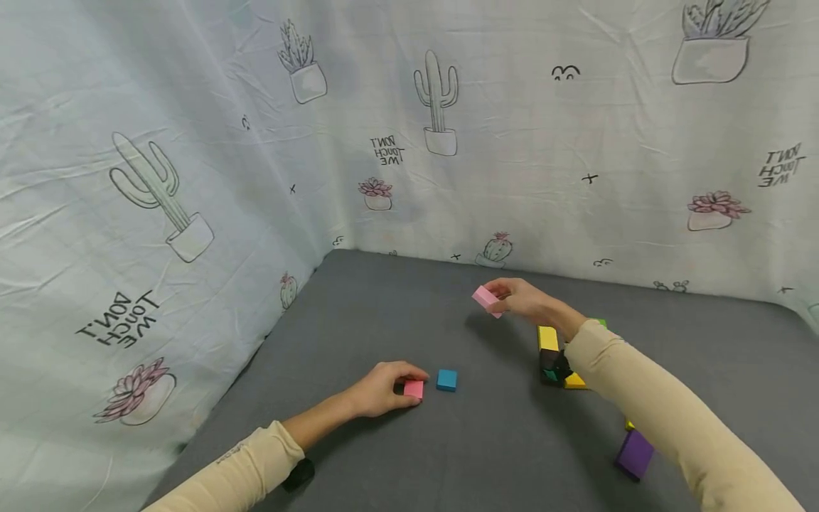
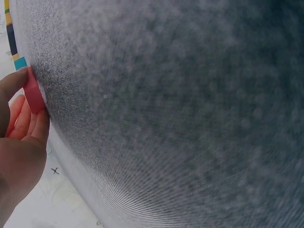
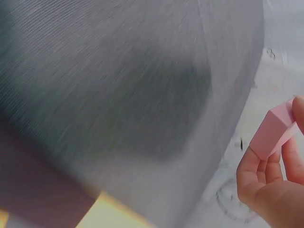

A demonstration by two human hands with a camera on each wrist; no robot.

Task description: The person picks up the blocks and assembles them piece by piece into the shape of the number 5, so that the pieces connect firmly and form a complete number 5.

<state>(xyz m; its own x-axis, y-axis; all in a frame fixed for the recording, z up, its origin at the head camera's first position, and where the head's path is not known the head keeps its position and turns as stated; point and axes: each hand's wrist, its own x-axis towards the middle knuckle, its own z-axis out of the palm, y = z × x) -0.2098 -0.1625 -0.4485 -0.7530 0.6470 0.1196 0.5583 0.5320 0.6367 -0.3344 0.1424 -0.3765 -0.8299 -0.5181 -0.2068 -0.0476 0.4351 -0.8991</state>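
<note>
Between thumb and fingers, my left hand [image 1: 382,390] pinches a coral-pink block [image 1: 414,389] down at the grey tabletop. Just right of it lies a blue square block [image 1: 447,380], apart from the fingertips. My right hand [image 1: 521,299] holds a light pink block [image 1: 488,300] raised over the table, its shadow falling below. In the right wrist view the light pink block [image 3: 273,129] is tilted, gripped by thumb and fingertips. The left wrist view shows the coral-pink block [image 2: 33,91] with the thumb on one end and fingers on the other.
Under the right forearm sit several blocks, among them a yellow block [image 1: 547,338] and a black one [image 1: 548,359], partly hidden. Nearer me on the right lies a purple block [image 1: 635,455]. A cactus-print curtain [image 1: 512,142] hangs behind the grey table [image 1: 384,299].
</note>
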